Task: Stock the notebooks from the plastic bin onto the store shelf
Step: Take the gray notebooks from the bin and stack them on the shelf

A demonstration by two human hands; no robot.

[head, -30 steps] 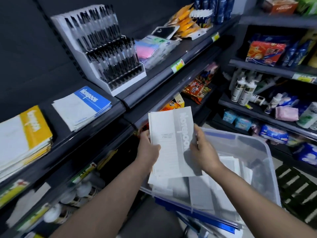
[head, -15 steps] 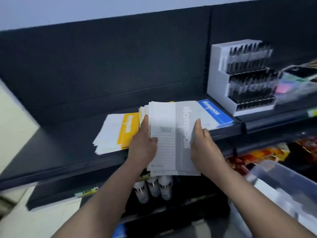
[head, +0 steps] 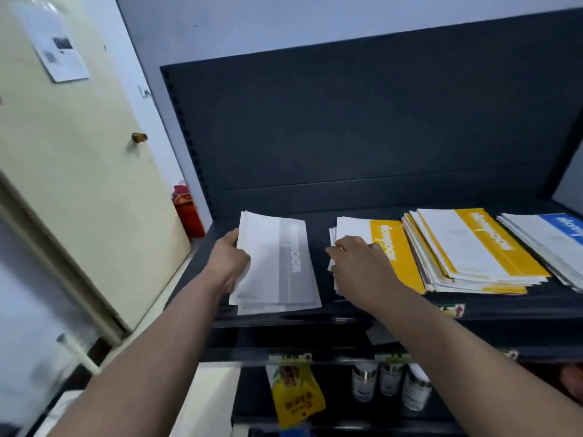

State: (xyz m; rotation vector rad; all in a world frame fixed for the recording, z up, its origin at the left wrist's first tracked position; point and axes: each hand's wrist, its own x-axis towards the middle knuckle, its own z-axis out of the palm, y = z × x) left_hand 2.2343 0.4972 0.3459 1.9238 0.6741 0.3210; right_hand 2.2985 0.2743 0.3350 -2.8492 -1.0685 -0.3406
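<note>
Grey notebooks [head: 277,263] lie on the shelf [head: 321,216], just left of the yellow stack [head: 391,247], their near ends at the shelf lip. Left hand [head: 228,263]: grip curled round the pile's left edge. Right hand [head: 359,266]: loose, resting on the yellow stack's left edge, holding nothing. Judgement: set-down nearly complete. To finish well, push the pile back from the lip, square its fanned edges, and keep a gap from the yellow stack before letting go.
</note>
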